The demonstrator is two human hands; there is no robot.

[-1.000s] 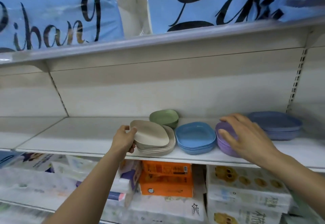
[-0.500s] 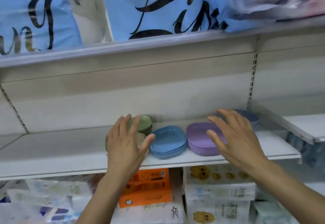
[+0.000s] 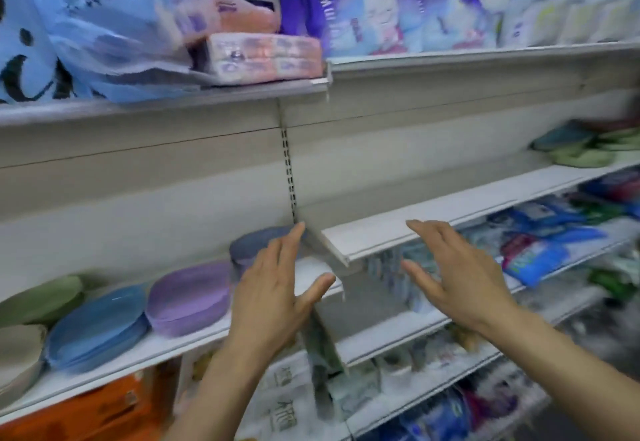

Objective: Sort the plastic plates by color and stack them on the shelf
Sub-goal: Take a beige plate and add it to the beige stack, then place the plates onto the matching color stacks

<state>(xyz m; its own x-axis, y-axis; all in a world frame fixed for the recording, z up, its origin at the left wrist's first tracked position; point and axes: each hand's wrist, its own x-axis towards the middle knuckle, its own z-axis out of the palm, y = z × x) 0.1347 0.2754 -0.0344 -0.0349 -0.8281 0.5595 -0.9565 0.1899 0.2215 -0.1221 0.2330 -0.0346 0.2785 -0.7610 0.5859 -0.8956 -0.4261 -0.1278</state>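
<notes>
On the white shelf (image 3: 114, 368) at the left lie sorted stacks of plastic plates: beige (image 3: 17, 354), green (image 3: 41, 298), light blue (image 3: 97, 326), purple (image 3: 188, 297) and slate blue (image 3: 256, 241). My left hand (image 3: 277, 288) hovers open in front of the slate blue stack and holds nothing. My right hand (image 3: 453, 274) is also open and empty, held in the air before the neighbouring shelf (image 3: 433, 219) to the right. A loose pile of green and teal plates (image 3: 585, 148) lies far right on that higher shelf. The view is blurred.
Tissue packs in blue and purple wrapping (image 3: 381, 4) fill the top shelf. Below are orange boxes (image 3: 93, 409), white paper packs (image 3: 284, 402) and blue packets (image 3: 533, 257). A slotted upright (image 3: 289, 170) divides the two shelf bays.
The view has swung to the right, so the plate stacks now sit at the left. Both hands have left the stacks and moved right, open and empty; the far pile has come into view.
</notes>
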